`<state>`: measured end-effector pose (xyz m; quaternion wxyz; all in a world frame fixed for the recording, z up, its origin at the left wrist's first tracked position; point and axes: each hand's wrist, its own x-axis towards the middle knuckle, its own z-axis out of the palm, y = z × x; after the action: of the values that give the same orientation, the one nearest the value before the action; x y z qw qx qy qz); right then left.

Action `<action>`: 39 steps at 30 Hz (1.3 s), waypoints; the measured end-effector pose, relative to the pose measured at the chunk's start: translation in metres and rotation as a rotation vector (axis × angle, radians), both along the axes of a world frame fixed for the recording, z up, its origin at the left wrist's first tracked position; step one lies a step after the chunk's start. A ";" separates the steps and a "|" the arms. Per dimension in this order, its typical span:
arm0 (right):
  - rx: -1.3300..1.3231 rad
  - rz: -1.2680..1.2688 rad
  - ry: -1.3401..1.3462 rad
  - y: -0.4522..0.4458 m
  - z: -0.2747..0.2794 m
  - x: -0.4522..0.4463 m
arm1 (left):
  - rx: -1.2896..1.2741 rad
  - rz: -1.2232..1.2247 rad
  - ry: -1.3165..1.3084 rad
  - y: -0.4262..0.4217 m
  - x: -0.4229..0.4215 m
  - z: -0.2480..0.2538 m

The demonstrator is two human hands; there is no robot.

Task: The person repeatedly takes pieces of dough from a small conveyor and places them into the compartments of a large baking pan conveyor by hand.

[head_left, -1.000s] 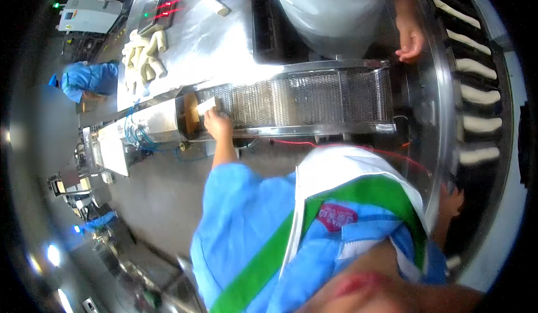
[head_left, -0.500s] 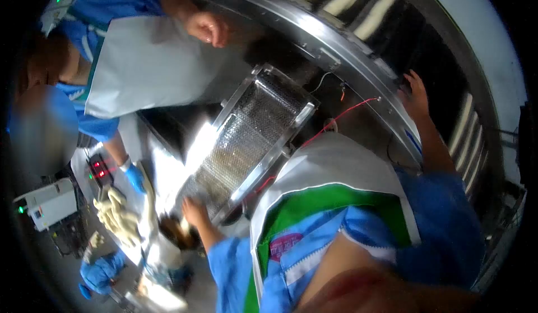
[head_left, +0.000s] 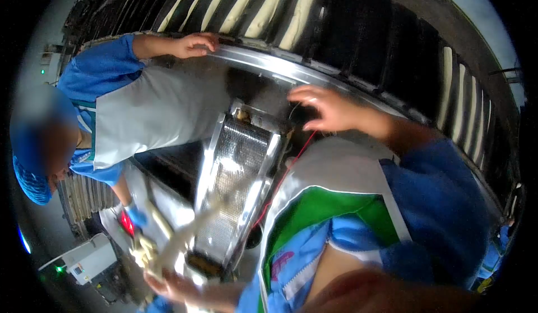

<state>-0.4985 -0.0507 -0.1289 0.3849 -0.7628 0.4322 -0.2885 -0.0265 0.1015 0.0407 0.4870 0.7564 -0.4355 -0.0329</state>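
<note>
Right hand (head_left: 332, 109) moved from trays (head_left: 361, 35), spread and empty, left hand (head_left: 172, 286) gripping blurred dough strip (head_left: 188, 231)

The belt (head_left: 238, 156) looks of shiny metal mesh, the rail (head_left: 263, 61) of glossy metal, the dough strips (head_left: 270, 7) matt.

Cream dough strip (head_left: 188, 234), silver mesh-patterned conveyor (head_left: 241, 145), blue sleeve (head_left: 443, 201)

Dough strip (head_left: 188, 234): pale, long, blurred
Pose: slanting partly over the mesh belt (head_left: 241, 150)
Lower end: seemingly in the left hand (head_left: 171, 286)
</note>
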 end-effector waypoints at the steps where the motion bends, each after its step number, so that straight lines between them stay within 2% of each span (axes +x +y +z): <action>1: -0.037 0.086 -0.045 -0.008 0.006 0.015 | -0.084 -0.002 0.042 -0.009 -0.016 0.011; 3: -0.143 0.088 0.139 -0.021 0.031 0.039 | -0.350 -0.398 0.463 -0.031 -0.043 0.015; 5: -0.053 0.037 0.282 -0.035 0.068 0.044 | -0.543 -0.950 0.806 -0.069 -0.098 0.014; 6: -0.319 -0.151 0.168 -0.042 0.060 0.035 | -0.570 -1.107 0.762 -0.088 -0.136 0.015; 7: -0.533 -0.366 0.039 -0.057 0.070 0.020 | -0.572 -0.989 0.715 -0.106 -0.144 -0.006; 8: -0.579 -0.507 0.216 -0.072 0.076 -0.008 | -0.566 -0.869 0.672 -0.124 -0.153 -0.026; 9: -0.705 -0.597 0.099 -0.085 0.092 -0.036 | -0.511 -1.004 0.746 -0.147 -0.188 -0.027; 11: -0.769 -0.723 0.164 -0.106 0.094 -0.091 | -0.360 -1.244 0.892 -0.193 -0.259 -0.028; 12: -0.787 -0.724 0.239 -0.115 0.083 -0.118 | -0.237 -1.061 0.833 -0.207 -0.288 -0.047; 13: -0.656 -0.712 0.223 -0.125 0.064 -0.143 | -0.196 -1.088 0.702 -0.216 -0.309 -0.069; 14: -0.671 -0.687 0.364 -0.134 0.039 -0.168 | -0.085 -1.178 0.499 -0.225 -0.336 -0.078; 15: -0.537 -0.628 0.451 -0.142 0.009 -0.193 | -0.089 -1.240 0.195 -0.237 -0.361 -0.096; 16: -0.357 -0.656 0.650 -0.144 -0.012 -0.207 | 0.036 -1.235 0.073 -0.241 -0.385 -0.107; 18: -0.239 -0.720 0.686 -0.147 -0.021 -0.215 | 0.071 -1.374 -0.043 -0.260 -0.408 -0.170; 20: -0.306 -0.401 0.722 -0.154 -0.017 -0.208 | -0.089 -1.392 -0.091 -0.273 -0.427 -0.190; 22: -0.085 -0.046 0.631 -0.158 -0.020 -0.193 | -0.016 -1.390 -0.093 -0.274 -0.440 -0.182; 24: 0.027 0.057 0.805 -0.162 -0.023 -0.184 | 0.045 -1.379 -0.099 -0.273 -0.448 -0.179; 25: 0.025 0.067 0.803 -0.167 -0.025 -0.185 | 0.077 -1.400 -0.142 -0.273 -0.447 -0.183; 28: 0.036 0.011 1.189 -0.186 -0.021 -0.176 | 0.097 -1.393 -0.274 -0.276 -0.442 -0.187; 29: 0.025 -0.058 1.147 -0.195 -0.026 -0.182 | 0.082 -1.372 -0.365 -0.275 -0.437 -0.187; 33: -0.138 -0.180 0.928 -0.196 -0.053 -0.213 | 0.074 -1.258 -0.291 -0.260 -0.384 -0.178; 35: -0.309 -0.205 0.810 -0.169 -0.045 -0.205 | 0.077 -1.172 -0.313 -0.248 -0.329 -0.189; 37: -0.375 -0.207 0.597 -0.151 -0.028 -0.183 | 0.179 -0.960 -0.277 -0.223 -0.261 -0.205; 38: -0.187 -0.291 0.594 -0.134 -0.017 -0.175 | 0.184 -0.849 -0.237 -0.201 -0.228 -0.220; 39: -0.151 -0.391 0.544 -0.113 -0.008 -0.162 | 0.259 -0.704 -0.276 -0.180 -0.199 -0.222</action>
<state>-0.6606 -0.1638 -0.1364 0.1354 -0.7409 0.6344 -0.1741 -0.2257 -0.0786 -0.1810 0.2834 0.6133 -0.7217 -0.1508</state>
